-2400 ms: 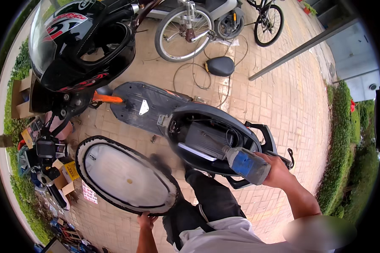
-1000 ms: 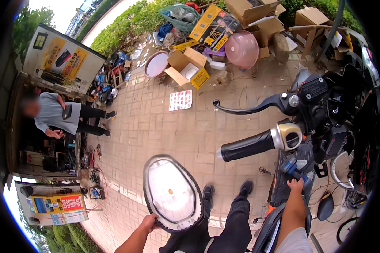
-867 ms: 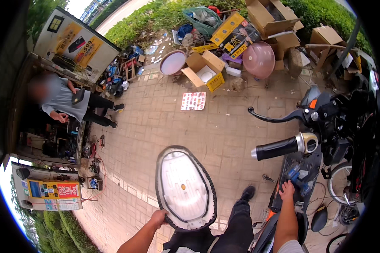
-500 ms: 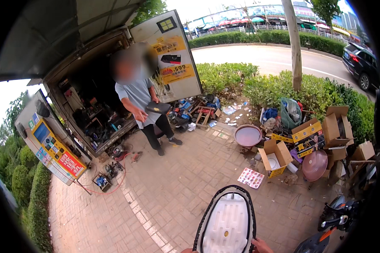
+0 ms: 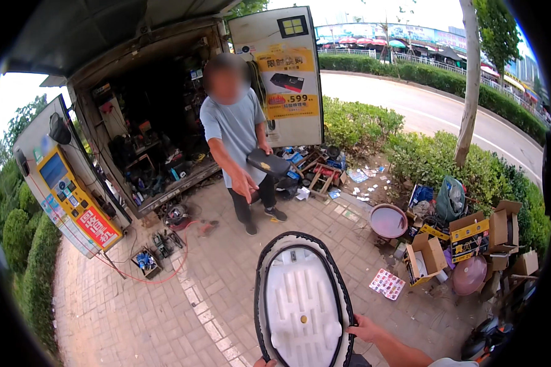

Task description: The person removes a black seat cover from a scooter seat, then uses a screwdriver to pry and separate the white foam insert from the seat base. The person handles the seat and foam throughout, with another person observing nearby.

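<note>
White-bellied scooter seat point(image 5: 303, 303) — one, two hands: right hand point(image 5: 366, 328), left hand point(image 5: 264, 362).

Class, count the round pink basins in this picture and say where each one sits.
2. One pink basin sits open-side-up on the paving, right of the upturned scooter seat. The other basin leans among the cardboard boxes farther right. More may be hidden.

A roadside scooter repair stall on a brick pavement: an open kiosk point(image 5: 147, 147) crammed with tools and parts, spare bits and cardboard boxes point(image 5: 465, 238) strewn about, a detached scooter seat point(image 5: 303, 303) underside-up, hedges and a road behind
</note>
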The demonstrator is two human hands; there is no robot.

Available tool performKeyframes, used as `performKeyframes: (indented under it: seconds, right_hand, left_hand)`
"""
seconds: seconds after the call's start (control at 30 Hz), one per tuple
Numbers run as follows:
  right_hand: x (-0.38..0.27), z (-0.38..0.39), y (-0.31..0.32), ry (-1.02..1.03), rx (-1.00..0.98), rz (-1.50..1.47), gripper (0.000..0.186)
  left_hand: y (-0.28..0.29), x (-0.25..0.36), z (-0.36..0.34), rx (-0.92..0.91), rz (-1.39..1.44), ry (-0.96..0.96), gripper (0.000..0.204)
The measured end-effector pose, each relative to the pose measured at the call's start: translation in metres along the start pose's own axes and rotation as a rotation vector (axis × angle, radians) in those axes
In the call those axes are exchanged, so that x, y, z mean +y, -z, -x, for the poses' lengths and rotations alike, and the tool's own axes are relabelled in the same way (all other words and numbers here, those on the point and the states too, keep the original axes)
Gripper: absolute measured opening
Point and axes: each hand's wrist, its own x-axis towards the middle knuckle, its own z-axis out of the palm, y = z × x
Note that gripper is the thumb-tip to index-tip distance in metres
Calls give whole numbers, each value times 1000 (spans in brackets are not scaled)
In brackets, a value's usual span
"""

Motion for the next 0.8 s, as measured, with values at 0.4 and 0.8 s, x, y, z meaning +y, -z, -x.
performKeyframes:
  seconds: [0.4, 0.8]
  right_hand:
    - [-186, -285, -104, 259, -332, 136, 49]
    - [-272, -515, -240, 252, -517, 346, 55]
  left_hand:
    - [159, 33, -177, 564, 848, 214, 27]
    - [305, -62, -368, 748, 1091, 204, 26]
